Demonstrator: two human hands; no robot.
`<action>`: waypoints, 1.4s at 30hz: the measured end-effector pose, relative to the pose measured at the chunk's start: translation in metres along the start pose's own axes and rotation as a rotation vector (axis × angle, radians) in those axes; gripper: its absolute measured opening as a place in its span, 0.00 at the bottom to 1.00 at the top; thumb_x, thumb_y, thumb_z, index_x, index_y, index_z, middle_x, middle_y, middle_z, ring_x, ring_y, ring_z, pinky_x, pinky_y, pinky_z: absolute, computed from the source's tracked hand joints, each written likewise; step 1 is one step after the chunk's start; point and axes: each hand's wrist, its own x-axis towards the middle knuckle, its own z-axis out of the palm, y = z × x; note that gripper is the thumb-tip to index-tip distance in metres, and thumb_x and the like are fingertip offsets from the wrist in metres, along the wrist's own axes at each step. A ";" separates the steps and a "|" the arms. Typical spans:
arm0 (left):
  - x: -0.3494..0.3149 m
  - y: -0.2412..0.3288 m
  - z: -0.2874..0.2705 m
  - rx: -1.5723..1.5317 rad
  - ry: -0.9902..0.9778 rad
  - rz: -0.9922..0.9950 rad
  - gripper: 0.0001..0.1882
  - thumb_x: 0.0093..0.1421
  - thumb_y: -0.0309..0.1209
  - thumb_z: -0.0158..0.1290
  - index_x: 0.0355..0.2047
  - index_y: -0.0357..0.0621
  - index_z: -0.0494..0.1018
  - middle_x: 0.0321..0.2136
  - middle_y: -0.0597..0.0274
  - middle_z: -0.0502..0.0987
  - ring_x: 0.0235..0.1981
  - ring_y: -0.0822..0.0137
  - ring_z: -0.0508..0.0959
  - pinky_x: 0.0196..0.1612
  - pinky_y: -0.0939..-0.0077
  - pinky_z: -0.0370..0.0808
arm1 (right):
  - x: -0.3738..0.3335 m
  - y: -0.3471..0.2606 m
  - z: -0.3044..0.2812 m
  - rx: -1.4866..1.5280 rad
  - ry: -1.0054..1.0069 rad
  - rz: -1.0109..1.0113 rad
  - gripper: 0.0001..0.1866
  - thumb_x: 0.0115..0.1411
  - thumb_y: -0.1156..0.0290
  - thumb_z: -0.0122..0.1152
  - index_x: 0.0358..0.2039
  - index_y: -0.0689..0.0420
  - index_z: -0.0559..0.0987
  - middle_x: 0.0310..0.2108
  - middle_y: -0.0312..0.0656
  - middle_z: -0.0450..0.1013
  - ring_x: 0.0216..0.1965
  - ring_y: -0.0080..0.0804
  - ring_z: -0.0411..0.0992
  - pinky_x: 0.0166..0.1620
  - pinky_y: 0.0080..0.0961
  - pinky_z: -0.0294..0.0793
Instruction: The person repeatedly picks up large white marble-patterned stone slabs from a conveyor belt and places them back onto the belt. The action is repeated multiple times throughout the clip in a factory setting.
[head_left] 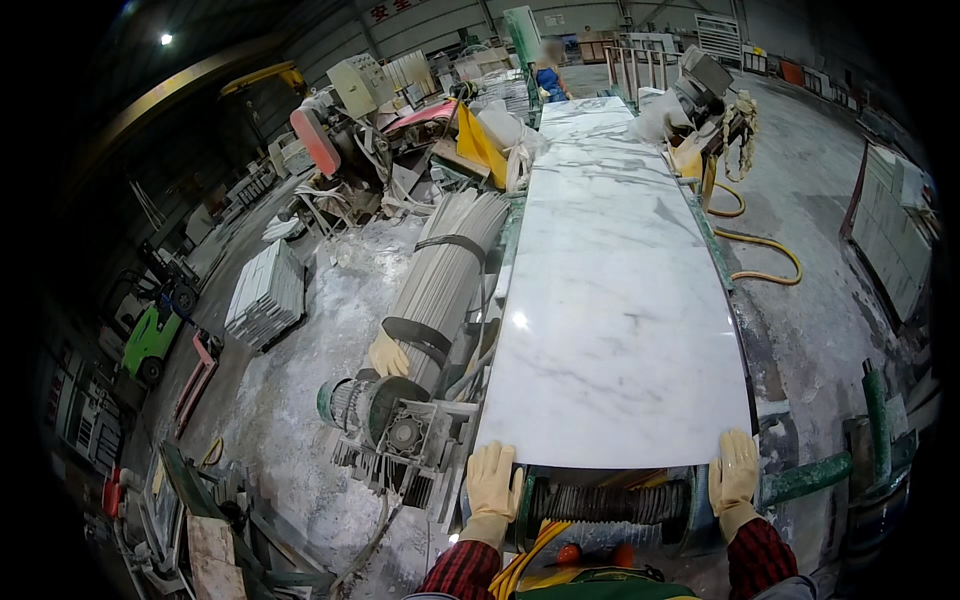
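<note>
A long white marble slab [620,330] with grey veins lies flat on a green-framed roller conveyor [528,500], running away from me. My left hand [492,485], in a cream rubber glove, is at the slab's near left corner with its fingers stretched forward. At the near right corner my right hand [735,475], gloved the same way, also has its fingers extended, apparently along the edge. Neither hand is wrapped round anything. Below the slab's near edge a dark ribbed roller [610,503] shows between my hands.
Left of the conveyor sit a dusty motor [385,410], a loose glove [388,355] and a strapped bundle of strips [440,270]. A person [550,80] stands at the far end. A yellow hose [770,250] curls on the right; a green forklift [152,335] stands far left.
</note>
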 end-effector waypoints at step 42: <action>0.014 -0.046 0.057 0.083 -0.097 -0.064 0.27 0.66 0.36 0.59 0.64 0.41 0.73 0.65 0.37 0.72 0.67 0.32 0.69 0.70 0.39 0.65 | 0.029 0.017 -0.009 0.031 0.000 0.041 0.24 0.60 0.68 0.66 0.57 0.60 0.80 0.58 0.53 0.76 0.62 0.56 0.72 0.69 0.52 0.68</action>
